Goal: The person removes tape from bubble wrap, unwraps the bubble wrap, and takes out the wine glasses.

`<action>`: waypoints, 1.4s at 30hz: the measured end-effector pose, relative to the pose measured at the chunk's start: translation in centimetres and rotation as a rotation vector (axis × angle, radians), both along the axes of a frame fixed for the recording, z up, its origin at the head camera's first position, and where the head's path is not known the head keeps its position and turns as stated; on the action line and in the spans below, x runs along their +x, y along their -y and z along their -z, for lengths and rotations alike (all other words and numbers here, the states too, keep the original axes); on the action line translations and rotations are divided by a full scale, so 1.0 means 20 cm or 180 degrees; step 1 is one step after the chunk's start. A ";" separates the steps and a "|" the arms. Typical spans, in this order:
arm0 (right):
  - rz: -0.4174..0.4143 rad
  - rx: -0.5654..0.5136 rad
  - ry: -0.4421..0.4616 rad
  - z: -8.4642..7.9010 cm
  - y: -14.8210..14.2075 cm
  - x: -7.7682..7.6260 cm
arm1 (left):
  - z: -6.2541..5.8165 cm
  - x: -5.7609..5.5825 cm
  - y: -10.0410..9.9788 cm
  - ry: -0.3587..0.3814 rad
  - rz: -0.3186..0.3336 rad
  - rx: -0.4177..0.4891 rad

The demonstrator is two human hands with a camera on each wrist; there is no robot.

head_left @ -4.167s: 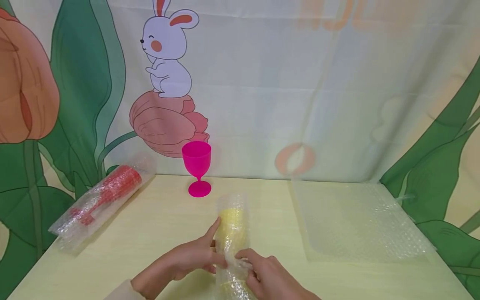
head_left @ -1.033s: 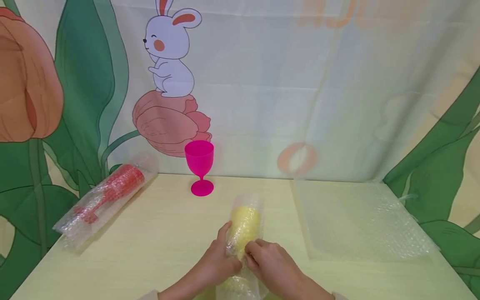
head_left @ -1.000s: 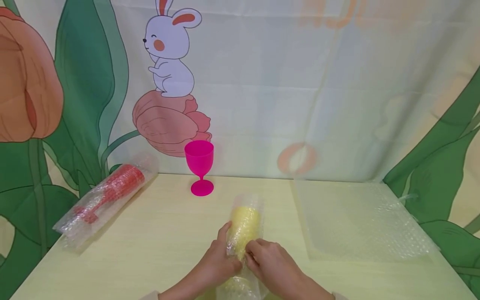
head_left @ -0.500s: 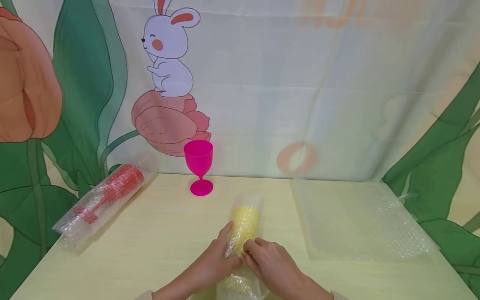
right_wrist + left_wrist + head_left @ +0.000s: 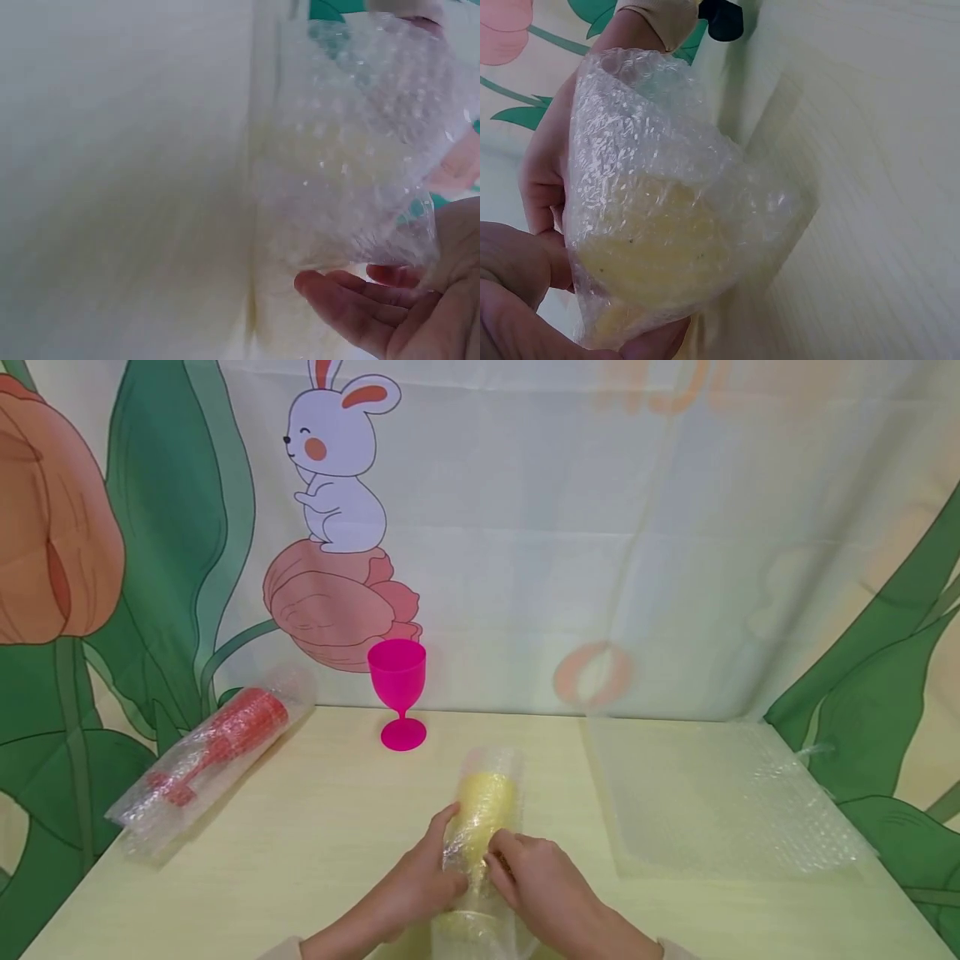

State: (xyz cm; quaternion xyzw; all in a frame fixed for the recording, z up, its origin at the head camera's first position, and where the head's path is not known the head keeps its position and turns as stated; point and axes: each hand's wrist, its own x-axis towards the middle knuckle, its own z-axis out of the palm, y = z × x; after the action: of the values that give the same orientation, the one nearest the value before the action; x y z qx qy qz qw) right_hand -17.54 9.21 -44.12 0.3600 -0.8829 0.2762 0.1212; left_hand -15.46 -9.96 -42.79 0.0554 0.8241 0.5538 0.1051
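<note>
A yellow goblet lies wrapped in clear bubble wrap at the front middle of the table, its bowl pointing away from me. My left hand grips the bundle from the left, thumb laid along the bowl. On the other side my right hand has curled fingers at the wrap around the stem, pinching the film. The left wrist view shows the bundle's end, with yellow goblet showing through. Loose film hangs by the right fingers in the right wrist view.
A magenta goblet stands upright at the back. Left of it lies a red goblet rolled in bubble wrap, near the table's left edge. A flat bubble-wrap sheet covers the right side. A printed cloth hangs behind the table.
Since the oldest frame, the bundle has shifted a little right and both hands with it. In the last half second, both hands shift slightly on the wrap, the left one a little leftward.
</note>
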 end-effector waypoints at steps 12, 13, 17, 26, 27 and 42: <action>0.0146 -0.0759 0.0963 -0.01 -0.02 0.02 | -0.03 -0.02 -0.06 -0.0781 -0.0266 -0.1150; 0.0172 -0.0783 0.1022 -0.01 -0.02 0.02 | -0.03 -0.02 -0.06 -0.0843 -0.0292 -0.1196; 0.0236 -0.0985 0.1403 -0.01 -0.03 0.02 | -0.03 -0.04 -0.06 -0.0918 -0.0379 -0.1255; 0.0184 -0.1277 0.1955 -0.02 -0.06 0.02 | -0.01 -0.09 -0.03 -0.0842 -0.0379 -0.1087; 0.0190 -0.1240 0.1903 -0.02 -0.05 0.03 | -0.01 -0.09 -0.03 -0.0837 -0.0385 -0.1070; 0.0572 -0.0832 0.1194 -0.02 -0.04 0.03 | -0.03 -0.11 -0.05 -0.0658 -0.0506 -0.0924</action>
State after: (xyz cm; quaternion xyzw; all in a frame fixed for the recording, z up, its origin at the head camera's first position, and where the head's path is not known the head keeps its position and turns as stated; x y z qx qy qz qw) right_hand -16.94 10.09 -43.77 0.2038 -0.8751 0.4382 0.0249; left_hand -17.57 -8.99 -42.24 0.0309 0.9035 0.4270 -0.0174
